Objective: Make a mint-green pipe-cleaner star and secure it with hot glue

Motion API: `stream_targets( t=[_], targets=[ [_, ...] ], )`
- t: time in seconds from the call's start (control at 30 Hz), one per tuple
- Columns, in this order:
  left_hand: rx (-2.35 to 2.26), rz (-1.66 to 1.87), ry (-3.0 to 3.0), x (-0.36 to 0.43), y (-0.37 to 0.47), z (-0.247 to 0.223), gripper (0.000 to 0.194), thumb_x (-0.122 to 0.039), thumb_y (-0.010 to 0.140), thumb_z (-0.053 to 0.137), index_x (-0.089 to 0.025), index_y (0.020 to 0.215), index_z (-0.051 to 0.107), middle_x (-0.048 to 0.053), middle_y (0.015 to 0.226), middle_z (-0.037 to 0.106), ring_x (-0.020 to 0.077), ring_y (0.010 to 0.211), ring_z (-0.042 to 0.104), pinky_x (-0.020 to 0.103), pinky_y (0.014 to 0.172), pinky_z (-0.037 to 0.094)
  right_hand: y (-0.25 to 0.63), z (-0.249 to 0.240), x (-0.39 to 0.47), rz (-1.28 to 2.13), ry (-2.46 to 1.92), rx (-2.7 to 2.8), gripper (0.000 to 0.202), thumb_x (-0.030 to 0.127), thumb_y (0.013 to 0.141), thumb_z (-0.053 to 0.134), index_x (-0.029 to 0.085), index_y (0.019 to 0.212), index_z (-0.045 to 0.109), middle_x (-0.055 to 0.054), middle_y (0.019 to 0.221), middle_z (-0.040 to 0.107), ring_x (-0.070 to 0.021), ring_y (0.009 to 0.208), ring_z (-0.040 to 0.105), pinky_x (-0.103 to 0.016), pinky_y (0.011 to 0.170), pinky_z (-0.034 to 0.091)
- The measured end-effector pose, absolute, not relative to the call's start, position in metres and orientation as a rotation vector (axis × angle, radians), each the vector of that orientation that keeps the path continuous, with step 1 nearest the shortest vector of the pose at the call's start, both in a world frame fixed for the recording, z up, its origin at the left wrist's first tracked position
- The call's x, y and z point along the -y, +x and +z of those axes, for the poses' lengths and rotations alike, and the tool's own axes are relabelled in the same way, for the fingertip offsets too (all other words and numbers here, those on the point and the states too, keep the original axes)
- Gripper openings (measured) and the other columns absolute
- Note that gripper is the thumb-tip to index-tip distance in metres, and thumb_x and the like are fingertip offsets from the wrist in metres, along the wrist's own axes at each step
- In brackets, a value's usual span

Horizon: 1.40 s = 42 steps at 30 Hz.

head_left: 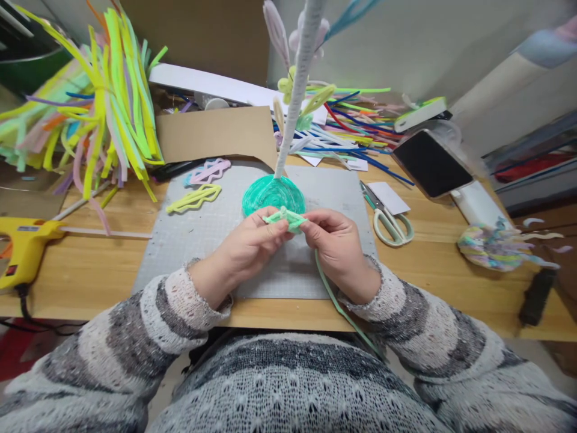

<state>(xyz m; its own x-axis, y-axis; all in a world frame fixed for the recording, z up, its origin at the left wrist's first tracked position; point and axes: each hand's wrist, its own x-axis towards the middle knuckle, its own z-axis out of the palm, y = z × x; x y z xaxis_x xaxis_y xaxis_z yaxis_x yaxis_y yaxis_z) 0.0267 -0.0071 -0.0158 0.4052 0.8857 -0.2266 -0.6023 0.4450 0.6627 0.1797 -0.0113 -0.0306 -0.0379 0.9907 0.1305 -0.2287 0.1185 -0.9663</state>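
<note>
Between my two hands, a mint-green pipe cleaner [294,223] is bent into a small zigzag shape, its long tail hanging down past my right wrist toward my lap. My left hand [256,240] pinches the shape's left side between thumb and fingers. On its right end, my right hand [336,243] closes thumb against forefinger. Just beyond them stands a round teal coiled base [273,193] with a white wrapped stem [295,96] rising from it, bearing pipe-cleaner flowers. To the left lie a yellow folded pipe-cleaner piece [195,198] and a pink one [210,172].
A grey cutting mat [171,264] lies under my hands. Scissors [391,222] and a phone [433,162] are to the right. A yellow glue gun [27,246] sits at left, below a bundle of pipe cleaners [108,102]. More loose pipe cleaners [356,123] lie behind.
</note>
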Motion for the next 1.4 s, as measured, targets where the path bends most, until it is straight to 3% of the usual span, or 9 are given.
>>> stream_targets(
  t=[0.17,0.3,0.57,0.87,1.03,1.17,1.3,1.4],
  targets=[
    [-0.732,1.058,0.691,0.008,0.026,-0.014,0.029,-0.022,0.061,0.087,-0.017,0.081,0.068,-0.003,0.074,0.068,0.0076,0.066,0.059,0.021,0.065,0.046,0.181,-0.029,0.010,1.261,-0.916,1.169,0.018,0.038,0.072,0.081,0.024,0.075,0.072,0.004,0.060,0.063,-0.0095,0.054,0.056,-0.026,0.056,0.052],
    [-0.726,1.039,0.635,0.009,0.029,-0.015,0.027,-0.021,0.060,0.087,-0.015,0.078,0.068,-0.001,0.076,0.070,0.0090,0.070,0.064,0.023,0.070,0.050,0.178,-0.032,0.014,1.234,-0.969,1.178,0.022,0.040,0.071,0.081,0.021,0.072,0.068,0.003,0.067,0.067,-0.0101,0.061,0.059,-0.026,0.059,0.052],
    [-0.780,1.042,0.602,0.007,0.031,-0.015,0.025,-0.019,0.062,0.085,-0.014,0.076,0.065,-0.002,0.073,0.069,0.0084,0.068,0.064,0.023,0.070,0.052,0.174,-0.032,0.017,1.195,-0.979,1.230,0.017,0.035,0.079,0.071,0.021,0.077,0.063,0.004,0.063,0.060,-0.0090,0.055,0.053,-0.024,0.054,0.048],
    [-0.866,1.104,0.682,0.006,0.030,-0.021,0.024,-0.025,0.063,0.083,-0.017,0.077,0.065,-0.002,0.074,0.068,0.0102,0.071,0.062,0.025,0.074,0.051,0.178,-0.031,0.026,0.759,-1.081,1.683,0.008,0.021,0.089,0.058,0.019,0.083,0.063,0.000,0.072,0.064,-0.0107,0.062,0.056,-0.025,0.057,0.045],
    [-1.180,1.037,1.151,0.006,0.021,-0.015,0.018,-0.026,0.067,0.078,-0.016,0.071,0.065,0.000,0.070,0.065,0.0117,0.064,0.056,0.025,0.064,0.044,0.186,-0.017,0.028,0.482,-1.049,2.047,0.012,0.017,0.088,0.054,0.019,0.079,0.061,0.000,0.068,0.061,-0.0116,0.060,0.053,-0.028,0.057,0.041],
    [-1.112,0.800,1.343,0.002,0.011,-0.004,0.017,-0.027,0.067,0.078,-0.015,0.070,0.066,0.000,0.068,0.065,0.0117,0.060,0.053,0.024,0.058,0.039,0.194,-0.007,0.020,0.694,-1.038,1.940,0.009,0.017,0.085,0.057,0.019,0.077,0.060,0.002,0.064,0.059,-0.0091,0.054,0.048,-0.024,0.050,0.037],
    [-0.899,0.744,1.199,-0.001,0.005,-0.003,0.019,-0.030,0.066,0.081,-0.015,0.072,0.070,0.003,0.073,0.069,0.0126,0.066,0.058,0.025,0.064,0.044,0.196,-0.006,0.010,1.065,-0.979,1.690,0.006,0.024,0.083,0.062,0.020,0.079,0.061,0.003,0.066,0.059,-0.0090,0.057,0.050,-0.023,0.051,0.040],
    [-0.792,0.799,1.030,-0.002,0.006,-0.006,0.018,-0.027,0.064,0.084,-0.016,0.070,0.071,0.001,0.074,0.070,0.0105,0.067,0.059,0.024,0.068,0.045,0.193,-0.011,0.009,1.123,-0.890,1.610,0.002,0.020,0.081,0.063,0.020,0.082,0.065,0.003,0.069,0.061,-0.0086,0.058,0.051,-0.023,0.053,0.042]
  ],
)
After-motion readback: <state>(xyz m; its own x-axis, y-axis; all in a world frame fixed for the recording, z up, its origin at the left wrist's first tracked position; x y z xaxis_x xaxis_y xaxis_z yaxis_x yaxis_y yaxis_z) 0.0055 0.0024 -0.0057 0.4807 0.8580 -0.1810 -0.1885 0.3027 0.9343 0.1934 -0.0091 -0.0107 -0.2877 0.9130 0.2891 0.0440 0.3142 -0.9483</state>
